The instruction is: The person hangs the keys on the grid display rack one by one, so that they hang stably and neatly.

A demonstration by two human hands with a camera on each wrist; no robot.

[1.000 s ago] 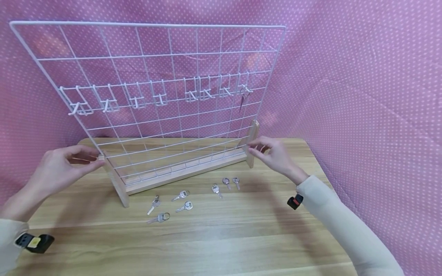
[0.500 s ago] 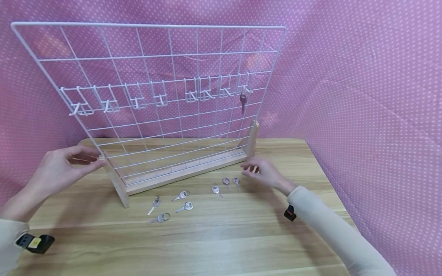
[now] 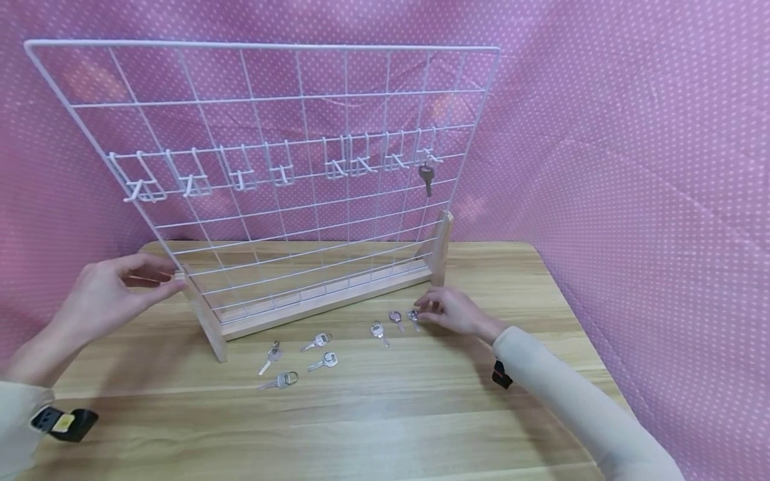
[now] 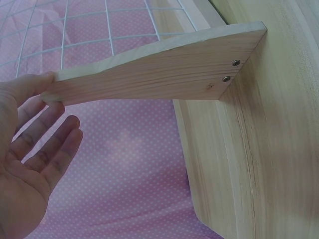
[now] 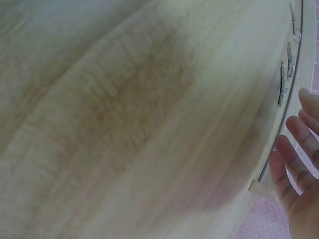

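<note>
Key [image 3: 413, 316] lies on the table [image 3: 385, 427], just at the parted fingers of the right hand [image 3: 451, 311]; likely light, stiff, slick, best pinched by its head. Farther off, the left hand [image 3: 102, 290] pinches the stand [image 4: 149, 74].

I see the cloth [image 3: 601, 133] as pink with white dots; the wire grid [image 3: 263, 46] and its hooks [image 3: 196, 185] are white. The stand [image 3: 327, 302] is pale wood, the desk [image 3: 385, 414] yellowish tan with streaky grain. From here I get silver loose keys [image 3: 323, 341], a dark grey hanging key [image 3: 426, 175], cream sleeves [image 3: 571, 401].
</note>
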